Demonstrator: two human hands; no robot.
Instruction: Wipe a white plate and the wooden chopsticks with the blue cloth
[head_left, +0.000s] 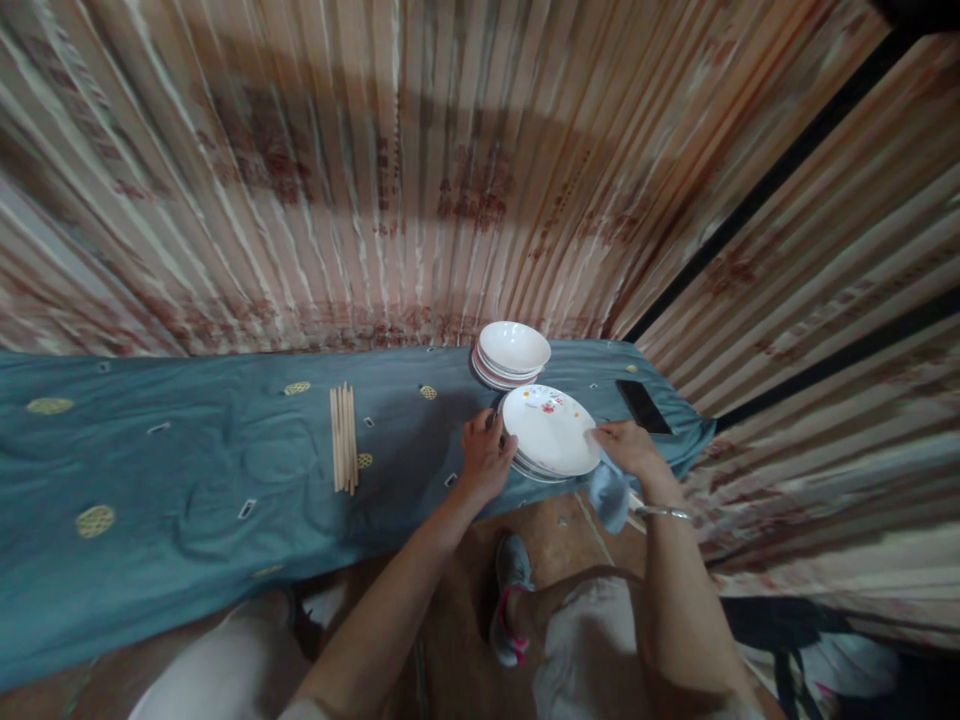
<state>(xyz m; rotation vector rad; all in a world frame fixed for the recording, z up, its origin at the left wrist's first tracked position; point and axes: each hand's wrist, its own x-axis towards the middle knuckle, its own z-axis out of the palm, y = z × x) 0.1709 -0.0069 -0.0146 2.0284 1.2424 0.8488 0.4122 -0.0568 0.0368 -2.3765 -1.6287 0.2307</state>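
A stack of white plates point(551, 440) lies near the front edge of the cloth-covered table, the top one decorated with small red and orange flowers. My left hand point(486, 460) grips the left rim of this stack, thumb toward the top and fingers around the side. At the right rim, my right hand point(628, 447) is closed on a light blue cloth point(610, 495), which hangs down below it. The right fingertips touch the top plate's edge. Just behind the plates stand several stacked white bowls point(514, 347).
A row of wooden chopsticks point(344, 440) lies on the teal tablecloth point(217, 470) to the left. A dark flat phone-like object point(643, 406) rests at the right end. Patterned curtains point(420, 200) close off the back and right, with a dark pole point(757, 200) slanting across.
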